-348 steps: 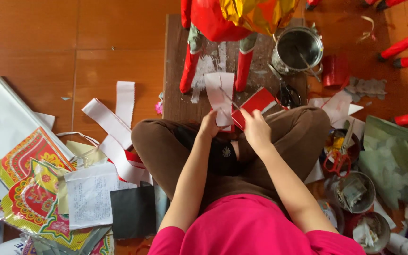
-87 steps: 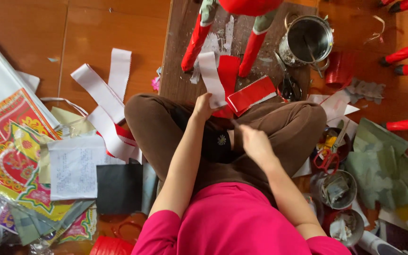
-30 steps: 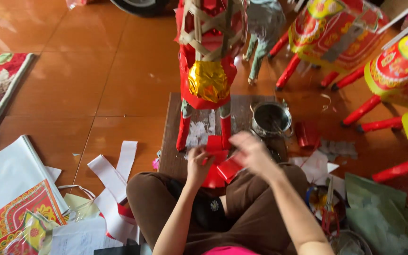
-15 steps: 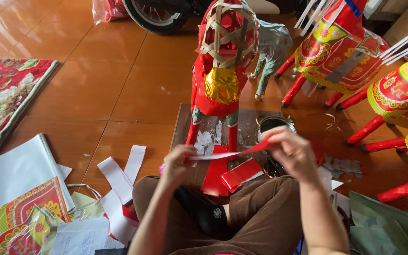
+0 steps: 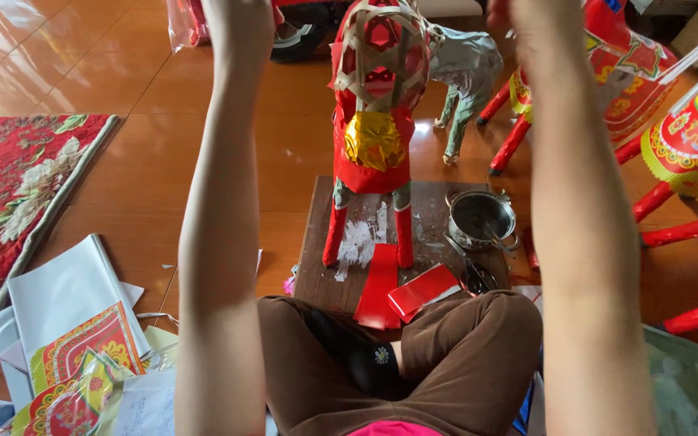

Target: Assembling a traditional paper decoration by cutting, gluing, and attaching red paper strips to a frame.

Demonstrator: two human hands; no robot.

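Note:
Both my arms are raised in front of me. My left hand (image 5: 238,18) and my right hand (image 5: 517,14) reach the top edge of the view, and their fingers are cut off there. What they hold is out of sight. Between the arms stands a red paper horse figure (image 5: 375,165) with a bare bamboo-weave head and a gold paper patch on its chest. It stands on a dark wooden board (image 5: 317,270) in front of my crossed legs. Two red paper pieces (image 5: 423,291) lie on the board's near edge.
A metal pot (image 5: 482,218) and scissors (image 5: 470,276) sit on the board's right side. A silver paper horse (image 5: 466,69) stands behind, and decorated red paper figures (image 5: 688,137) crowd the right. A red floral mat (image 5: 10,186) and stacked paper sheets (image 5: 66,323) lie at left.
My hands held a white paper strip stretched between them just above the board; both have since lifted up past the figure's head to the top edge, and the strip is no longer visible.

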